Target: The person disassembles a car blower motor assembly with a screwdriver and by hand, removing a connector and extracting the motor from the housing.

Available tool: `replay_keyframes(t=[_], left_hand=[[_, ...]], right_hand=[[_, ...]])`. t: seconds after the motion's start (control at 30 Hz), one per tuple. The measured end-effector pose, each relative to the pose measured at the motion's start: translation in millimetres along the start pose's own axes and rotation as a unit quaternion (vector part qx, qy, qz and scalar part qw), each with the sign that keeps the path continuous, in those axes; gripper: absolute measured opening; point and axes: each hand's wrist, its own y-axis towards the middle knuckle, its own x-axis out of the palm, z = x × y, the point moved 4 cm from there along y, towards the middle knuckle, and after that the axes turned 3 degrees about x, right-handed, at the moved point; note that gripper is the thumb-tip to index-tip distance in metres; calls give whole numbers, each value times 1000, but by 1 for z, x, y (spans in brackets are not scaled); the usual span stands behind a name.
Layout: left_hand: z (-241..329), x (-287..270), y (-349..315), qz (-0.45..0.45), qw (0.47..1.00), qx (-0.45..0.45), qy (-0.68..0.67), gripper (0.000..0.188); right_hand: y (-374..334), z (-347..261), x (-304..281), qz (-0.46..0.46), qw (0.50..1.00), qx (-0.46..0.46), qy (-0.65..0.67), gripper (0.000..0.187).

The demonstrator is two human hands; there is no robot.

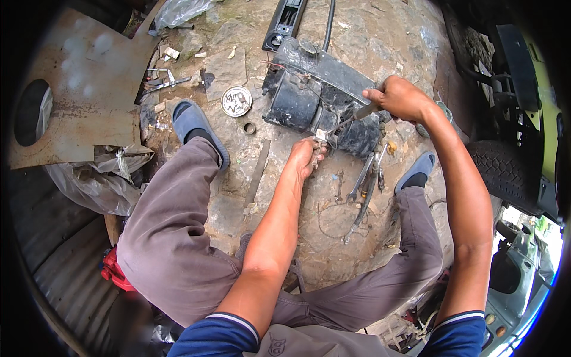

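A dusty black plastic housing with rounded drum-like sides lies on the ground between my feet, thin wires running over it. My right hand is closed round the handle of a screwdriver. Its shaft slants down to the left, into the middle of the housing. At the housing's near edge, my left hand has its fingers curled round a small silvery metal fitting. Whether that fitting is joined to the housing is hard to see. The screwdriver's tip is hidden among the parts there.
Wrenches and pliers lie near my right foot. A round tin of small metal parts and a metal ring sit left of the housing. Behind it is a long black panel. Rusty sheet metal stands left, a tyre right.
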Motion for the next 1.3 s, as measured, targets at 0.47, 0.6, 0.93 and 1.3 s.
replay_keyframes(t=[0.47, 0.6, 0.93, 1.3], left_hand=[[2, 6, -2, -4, 1000, 8, -4, 21], [2, 0, -2, 0, 1000, 6, -6, 22], [4, -1, -3, 8, 1000, 13, -12, 22], [2, -1, -2, 3, 1000, 3, 8, 22]], right_hand=[[-5, 9, 6, 89, 971, -206, 79, 47], [-12, -9, -3, 15, 999, 43, 16, 38], [-11, -18, 4, -11, 997, 67, 39, 34], [-12, -27, 6, 56, 993, -44, 97, 45]])
